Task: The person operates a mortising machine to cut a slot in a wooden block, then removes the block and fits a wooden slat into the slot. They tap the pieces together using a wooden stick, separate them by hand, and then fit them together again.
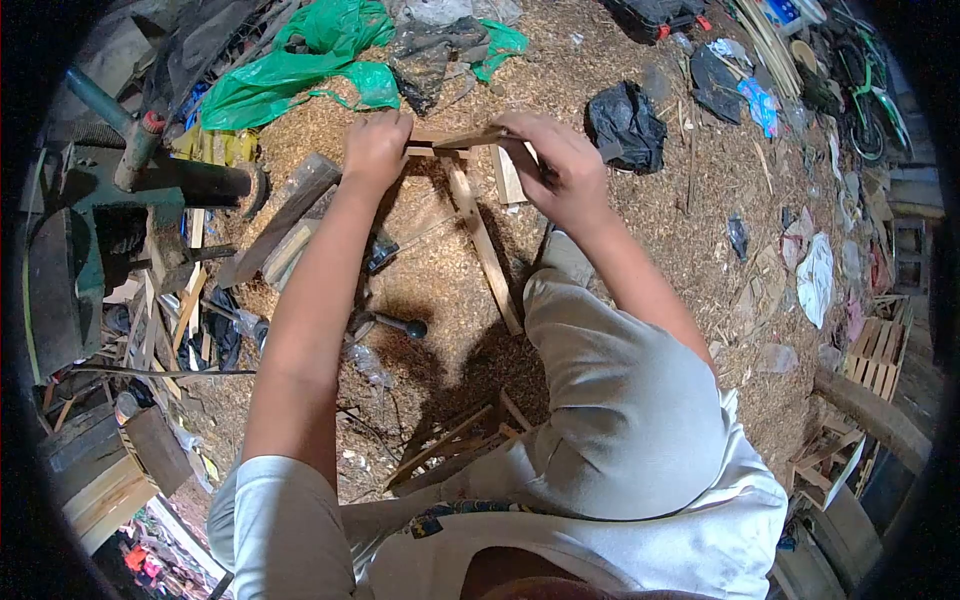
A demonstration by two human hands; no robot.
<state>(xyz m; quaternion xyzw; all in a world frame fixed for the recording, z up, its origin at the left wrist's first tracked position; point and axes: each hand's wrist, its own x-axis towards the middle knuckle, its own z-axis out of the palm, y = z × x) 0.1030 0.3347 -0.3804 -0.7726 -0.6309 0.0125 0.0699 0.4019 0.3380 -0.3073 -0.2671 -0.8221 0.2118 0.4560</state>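
My left hand (377, 150) is closed round the left end of a short wooden crosspiece (428, 136). My right hand (562, 172) pinches a thin wooden slat (470, 139) that lies against the crosspiece's right part. From below the crosspiece a long narrow wooden strip (483, 245) runs down toward my knee; whether they are joined cannot be made out. A pale wooden piece (508, 175) shows just under my right hand, its upper end hidden by the fingers.
Green plastic (330, 50) lies beyond my left hand, a black bag (626, 127) right of my right hand. A green metal machine (120, 215) stands at the left, near wood blocks (290, 215). A black-knobbed lever (415, 328) is below. Wood shavings cover the ground.
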